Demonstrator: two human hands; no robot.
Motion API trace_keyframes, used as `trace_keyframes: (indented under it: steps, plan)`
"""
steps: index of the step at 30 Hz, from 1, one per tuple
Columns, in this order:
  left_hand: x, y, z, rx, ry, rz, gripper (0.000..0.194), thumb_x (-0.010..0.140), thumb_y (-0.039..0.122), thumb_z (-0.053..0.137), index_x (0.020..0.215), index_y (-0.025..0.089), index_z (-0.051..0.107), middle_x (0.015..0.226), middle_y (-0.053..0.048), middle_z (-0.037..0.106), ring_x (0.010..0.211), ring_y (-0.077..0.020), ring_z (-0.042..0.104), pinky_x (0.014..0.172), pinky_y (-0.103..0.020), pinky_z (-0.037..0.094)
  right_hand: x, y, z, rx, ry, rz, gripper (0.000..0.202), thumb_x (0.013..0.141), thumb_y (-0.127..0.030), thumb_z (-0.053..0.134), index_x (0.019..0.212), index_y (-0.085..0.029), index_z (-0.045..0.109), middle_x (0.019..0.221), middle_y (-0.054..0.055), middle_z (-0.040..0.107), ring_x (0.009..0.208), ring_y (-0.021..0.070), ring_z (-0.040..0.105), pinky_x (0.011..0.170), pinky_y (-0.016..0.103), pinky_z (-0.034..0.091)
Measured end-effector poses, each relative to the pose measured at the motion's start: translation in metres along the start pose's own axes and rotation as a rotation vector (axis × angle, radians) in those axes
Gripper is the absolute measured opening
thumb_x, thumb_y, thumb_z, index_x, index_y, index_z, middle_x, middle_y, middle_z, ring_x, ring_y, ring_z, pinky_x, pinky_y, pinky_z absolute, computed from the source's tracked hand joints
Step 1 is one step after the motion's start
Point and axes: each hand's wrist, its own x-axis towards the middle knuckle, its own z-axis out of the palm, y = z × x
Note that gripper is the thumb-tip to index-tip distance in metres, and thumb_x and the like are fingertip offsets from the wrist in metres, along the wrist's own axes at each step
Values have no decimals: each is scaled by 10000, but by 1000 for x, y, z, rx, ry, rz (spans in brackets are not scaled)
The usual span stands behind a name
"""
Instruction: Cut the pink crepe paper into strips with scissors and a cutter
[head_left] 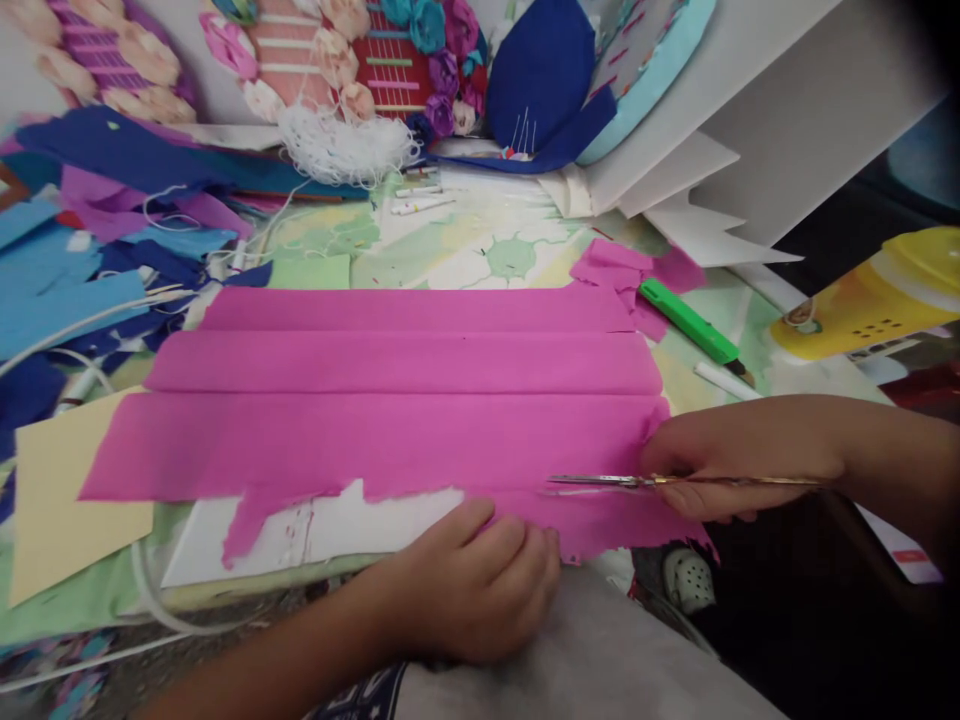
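A wide sheet of magenta crepe paper (405, 430) with two crosswise creases lies across the table, its near edge ragged. My right hand (739, 462) grips a pair of scissors (600, 481) at the paper's right side. The blades point left, along a slit close to the near edge. My left hand (491, 580) is closed at that near edge, fingers curled on the paper below and left of the blade tips. Under the paper a white sheet (375, 535) shows.
A green cutter knife (690, 320) lies right of the paper, near a yellow container (870, 295). Blue and purple scraps (82, 260) and white cords crowd the left. Behind stand decorated round pieces (375, 70), a heap of white thread (345, 145) and white boards (705, 120).
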Motion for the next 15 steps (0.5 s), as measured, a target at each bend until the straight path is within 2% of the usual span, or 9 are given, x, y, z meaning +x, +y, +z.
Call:
trace_keyframes:
  steps: [4,8,15]
  plan:
    - [-1,1,0,18,21,10,174,807,173,466,871,115,617,838,-32,601,709,-144,511,593,-304,407,5,-7,0,-1,-28,42,529,756,-616,298,744,-134,514,578,32,526,475,106,478,448,225,374]
    - [-4,5,-1,37,16,-1,198,820,174,433,868,151,624,880,-19,597,764,-149,496,631,-320,397,11,-14,1,-7,-83,30,533,759,-622,281,688,-141,499,568,31,523,481,106,484,454,225,377]
    - [-11,11,1,26,43,-55,202,805,186,447,900,150,621,880,-26,589,770,-156,473,679,-341,366,12,-18,3,-12,-20,40,512,758,-623,283,657,-153,456,566,22,507,476,102,479,461,225,372]
